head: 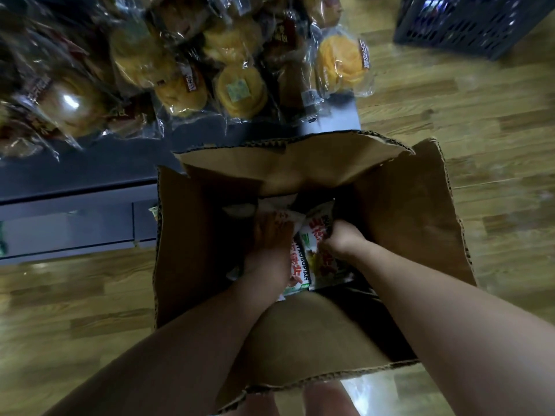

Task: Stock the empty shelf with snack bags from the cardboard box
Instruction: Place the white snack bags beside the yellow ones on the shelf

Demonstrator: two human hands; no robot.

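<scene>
While the cardboard box (414, 211) stands open on the wood floor (480, 121) before the dark shelf (99, 178), both arms are reached into it. A snack bag (318, 259) at the bottom is pinched by the right hand (342, 238); the left hand (270, 244) is laid over the neighbouring bags (295, 265), its grip not discernible. Wrapped pastries (237, 91) are piled on the shelf.

A single head-worn camera is looking steeply down from close above into an open box (405, 223) standing on the wood floor (495, 130), both forearms entering from the near edge, a shelf (90, 175) lying far left, a crate (468, 25) far right.
</scene>
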